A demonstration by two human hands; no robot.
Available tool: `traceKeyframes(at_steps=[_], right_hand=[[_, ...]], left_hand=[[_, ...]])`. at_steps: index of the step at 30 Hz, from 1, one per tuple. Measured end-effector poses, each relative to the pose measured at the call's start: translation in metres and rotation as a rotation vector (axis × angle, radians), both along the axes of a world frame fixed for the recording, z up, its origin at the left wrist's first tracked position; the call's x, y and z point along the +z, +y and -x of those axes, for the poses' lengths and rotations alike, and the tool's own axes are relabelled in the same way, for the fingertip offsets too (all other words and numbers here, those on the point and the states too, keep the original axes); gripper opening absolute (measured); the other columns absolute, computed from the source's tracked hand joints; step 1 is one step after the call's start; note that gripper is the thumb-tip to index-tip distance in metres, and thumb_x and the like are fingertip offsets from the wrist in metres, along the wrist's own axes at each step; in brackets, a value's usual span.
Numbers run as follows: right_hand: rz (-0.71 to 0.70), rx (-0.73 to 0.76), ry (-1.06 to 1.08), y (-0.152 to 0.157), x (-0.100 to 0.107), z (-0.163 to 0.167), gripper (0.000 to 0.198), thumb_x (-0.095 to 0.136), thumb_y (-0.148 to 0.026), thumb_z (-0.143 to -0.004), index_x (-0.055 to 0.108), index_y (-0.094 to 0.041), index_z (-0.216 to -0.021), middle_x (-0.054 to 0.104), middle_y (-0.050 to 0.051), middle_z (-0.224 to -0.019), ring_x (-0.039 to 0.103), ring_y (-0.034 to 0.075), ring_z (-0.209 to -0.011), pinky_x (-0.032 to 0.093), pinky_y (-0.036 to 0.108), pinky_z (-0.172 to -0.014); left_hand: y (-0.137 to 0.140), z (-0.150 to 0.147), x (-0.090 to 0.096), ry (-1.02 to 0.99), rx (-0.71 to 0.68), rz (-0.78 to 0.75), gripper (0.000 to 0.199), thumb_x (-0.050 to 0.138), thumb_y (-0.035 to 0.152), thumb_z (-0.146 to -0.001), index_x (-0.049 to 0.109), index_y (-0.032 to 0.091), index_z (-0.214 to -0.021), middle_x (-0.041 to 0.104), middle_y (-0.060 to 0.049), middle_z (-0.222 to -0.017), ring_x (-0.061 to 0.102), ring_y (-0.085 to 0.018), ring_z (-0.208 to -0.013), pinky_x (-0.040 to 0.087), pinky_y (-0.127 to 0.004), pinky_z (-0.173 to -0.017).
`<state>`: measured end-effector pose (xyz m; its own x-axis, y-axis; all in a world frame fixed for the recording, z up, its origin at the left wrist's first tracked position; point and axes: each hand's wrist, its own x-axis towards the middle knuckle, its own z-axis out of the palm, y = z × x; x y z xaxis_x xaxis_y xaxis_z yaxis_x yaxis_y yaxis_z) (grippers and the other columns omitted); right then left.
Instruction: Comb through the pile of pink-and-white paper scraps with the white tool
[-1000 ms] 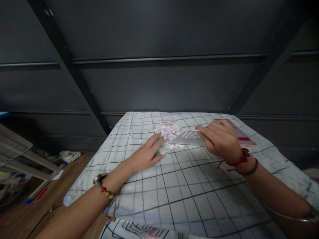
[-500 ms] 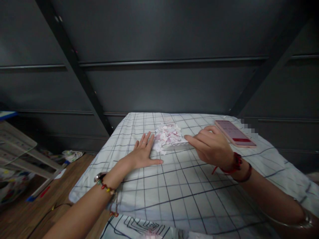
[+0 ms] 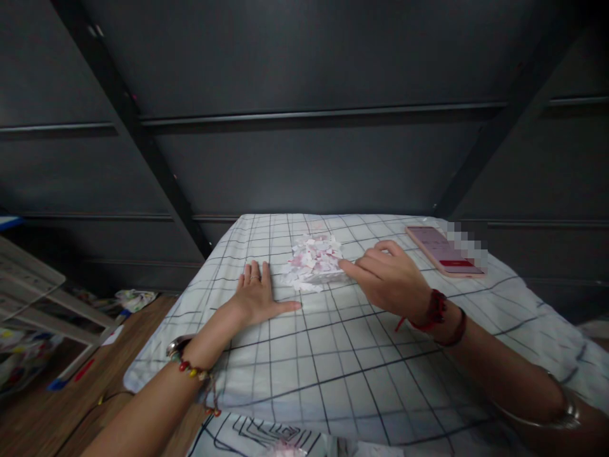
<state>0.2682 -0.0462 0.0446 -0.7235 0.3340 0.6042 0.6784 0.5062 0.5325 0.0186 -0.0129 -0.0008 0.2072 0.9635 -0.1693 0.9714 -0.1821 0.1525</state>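
A small heap of torn paper scraps (image 3: 314,252), white with pink patches, lies on the checked cloth (image 3: 333,355). My left hand (image 3: 257,297) rests flat on the cloth to the left of the heap, fingers spread and holding nothing. Between thumb and fingers, my right hand (image 3: 392,276) pinches one end of a thin white strip (image 3: 330,277). The strip's long side is against the heap's near right edge; its exact kind is unclear. A phone in a pink case (image 3: 445,252) lies screen up beyond my right hand.
Dark panels (image 3: 304,165) with metal ribs stand behind the cloth-covered surface. A pale slatted frame (image 3: 61,298) is on the left, above a wooden floor (image 3: 128,343) with a cable and a red object. More pinkish scraps (image 3: 285,449) show at the bottom edge.
My left hand has shifted left, away from the scraps. My right hand has moved a little left with the strip, and the scraps are bunched slightly farther left. The view has shifted slightly.
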Motion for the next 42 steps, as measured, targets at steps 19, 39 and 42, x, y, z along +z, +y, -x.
traceKeyframes(at_steps=[19, 39, 42], right_hand=[[0.0, 0.011, 0.224, 0.007, 0.021, -0.03, 0.016, 0.044, -0.021, -0.086, 0.056, -0.017, -0.075, 0.059, 0.001, -0.064, 0.052, 0.013, -0.064, 0.038, 0.029, -0.068], [0.228, 0.148, -0.413, 0.119, 0.028, 0.094, 0.019, 0.033, -0.012, -0.089, 0.051, -0.017, -0.089, 0.059, 0.003, -0.083, 0.046, 0.013, -0.07, 0.03, 0.028, -0.067], [0.252, 0.139, -0.395, 0.122, 0.02, 0.082, 0.018, 0.034, -0.012, -0.089, 0.051, -0.016, -0.088, 0.058, 0.004, -0.083, 0.047, 0.013, -0.074, 0.031, 0.027, -0.067]], left_hand=[[0.002, 0.026, 0.018, 0.096, 0.025, 0.108, 0.13, 0.046, 0.084, -0.049, 0.015, -0.006, -0.137, 0.007, -0.028, -0.14, 0.004, -0.04, -0.129, 0.017, -0.047, -0.103], [0.002, 0.035, 0.025, 0.129, -0.01, 0.141, 0.125, 0.048, 0.082, -0.05, 0.022, -0.005, -0.136, 0.002, -0.025, -0.14, 0.001, -0.037, -0.129, 0.016, -0.045, -0.104], [0.004, 0.035, 0.022, 0.133, -0.015, 0.138, 0.129, 0.046, 0.084, -0.048, 0.019, -0.006, -0.136, 0.002, -0.026, -0.14, 0.001, -0.038, -0.129, 0.018, -0.049, -0.103]])
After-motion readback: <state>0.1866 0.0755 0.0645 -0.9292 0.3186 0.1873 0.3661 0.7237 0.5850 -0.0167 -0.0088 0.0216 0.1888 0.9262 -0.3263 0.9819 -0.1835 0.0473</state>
